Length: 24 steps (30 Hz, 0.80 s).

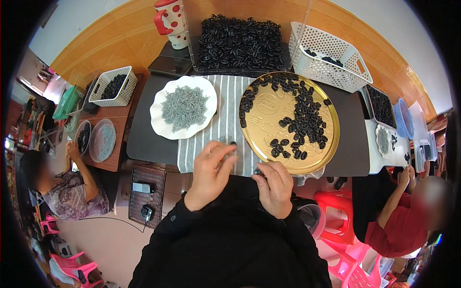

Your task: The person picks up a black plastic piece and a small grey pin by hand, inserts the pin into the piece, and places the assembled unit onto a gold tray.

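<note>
In the head view, one small dark piece (pixel 257 170) is pinched by the right hand (pixel 275 187) beside one gold tray (pixel 259 136); whether anything is held in the left hand's (pixel 211 174) bent fingers cannot be told. Beyond, the table (pixel 144 134) is crowded by one scalloped plate (pixel 156 114), one spotted tumbler (pixel 173 24), one black-parts heap (pixel 240 44).
</note>
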Each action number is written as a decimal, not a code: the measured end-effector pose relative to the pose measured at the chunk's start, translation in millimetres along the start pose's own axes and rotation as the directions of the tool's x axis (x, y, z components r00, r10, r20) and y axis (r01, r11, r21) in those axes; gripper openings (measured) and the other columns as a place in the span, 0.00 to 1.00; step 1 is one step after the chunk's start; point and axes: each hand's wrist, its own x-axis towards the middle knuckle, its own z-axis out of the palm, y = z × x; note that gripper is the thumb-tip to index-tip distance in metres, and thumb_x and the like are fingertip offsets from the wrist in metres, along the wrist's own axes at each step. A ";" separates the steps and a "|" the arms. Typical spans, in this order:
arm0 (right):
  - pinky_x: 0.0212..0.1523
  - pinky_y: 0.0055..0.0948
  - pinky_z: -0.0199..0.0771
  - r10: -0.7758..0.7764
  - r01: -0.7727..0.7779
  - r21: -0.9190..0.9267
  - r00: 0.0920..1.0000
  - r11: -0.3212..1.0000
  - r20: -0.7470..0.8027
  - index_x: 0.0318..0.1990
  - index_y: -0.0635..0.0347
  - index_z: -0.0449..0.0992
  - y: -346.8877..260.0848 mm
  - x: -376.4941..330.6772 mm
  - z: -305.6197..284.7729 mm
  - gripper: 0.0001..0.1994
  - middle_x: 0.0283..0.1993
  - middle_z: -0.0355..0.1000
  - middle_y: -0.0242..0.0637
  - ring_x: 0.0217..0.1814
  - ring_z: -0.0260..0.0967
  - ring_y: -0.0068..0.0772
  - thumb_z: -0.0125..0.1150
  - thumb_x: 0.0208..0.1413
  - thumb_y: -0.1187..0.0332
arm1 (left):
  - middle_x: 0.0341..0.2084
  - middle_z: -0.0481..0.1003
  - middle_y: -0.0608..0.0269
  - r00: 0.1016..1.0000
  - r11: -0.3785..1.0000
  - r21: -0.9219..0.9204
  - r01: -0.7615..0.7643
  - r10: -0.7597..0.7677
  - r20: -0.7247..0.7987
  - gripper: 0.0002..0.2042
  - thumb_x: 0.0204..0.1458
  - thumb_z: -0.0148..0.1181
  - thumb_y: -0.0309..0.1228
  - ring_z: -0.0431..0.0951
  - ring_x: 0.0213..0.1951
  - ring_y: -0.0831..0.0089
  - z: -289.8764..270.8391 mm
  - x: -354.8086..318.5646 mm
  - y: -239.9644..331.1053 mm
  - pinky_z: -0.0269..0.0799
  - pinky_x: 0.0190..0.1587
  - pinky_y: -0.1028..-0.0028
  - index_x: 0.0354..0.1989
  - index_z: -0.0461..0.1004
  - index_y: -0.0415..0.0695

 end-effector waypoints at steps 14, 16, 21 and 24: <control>0.32 0.36 0.69 0.069 -0.068 0.020 0.997 0.997 -0.040 0.41 0.70 0.74 -3.2 -2.9 2.9 0.15 0.33 0.70 0.45 0.32 0.69 0.46 0.67 0.42 0.81 | 0.32 0.70 0.54 0.961 0.870 0.415 -0.267 0.274 0.045 0.10 0.43 0.61 0.18 0.69 0.36 0.54 19.9 14.6 -15.8 0.67 0.37 0.61 0.37 0.75 0.36; 0.32 0.36 0.69 0.066 -0.065 0.022 0.997 0.998 -0.048 0.41 0.70 0.74 -4.4 -2.7 6.9 0.15 0.33 0.70 0.45 0.32 0.69 0.46 0.67 0.42 0.81 | 0.31 0.70 0.54 0.964 0.896 0.359 -0.264 0.257 0.068 0.10 0.43 0.61 0.17 0.69 0.36 0.54 19.2 15.2 -18.1 0.67 0.37 0.61 0.35 0.74 0.37; 0.32 0.36 0.68 0.089 -0.089 0.005 0.994 0.996 -0.061 0.41 0.70 0.74 -6.8 -3.1 11.7 0.15 0.33 0.69 0.45 0.32 0.68 0.46 0.67 0.43 0.80 | 0.31 0.70 0.53 0.978 0.930 0.303 -0.206 0.194 0.069 0.08 0.43 0.60 0.17 0.69 0.37 0.53 11.6 20.7 -17.4 0.67 0.38 0.60 0.34 0.74 0.37; 0.32 0.35 0.68 0.086 -0.086 -0.005 0.995 0.996 -0.060 0.41 0.69 0.74 -9.8 -3.2 13.7 0.14 0.33 0.69 0.44 0.32 0.68 0.46 0.67 0.44 0.80 | 0.32 0.70 0.53 0.980 0.941 0.279 -0.190 0.163 0.118 0.08 0.45 0.59 0.18 0.69 0.37 0.53 8.4 21.8 -19.8 0.67 0.40 0.60 0.35 0.75 0.37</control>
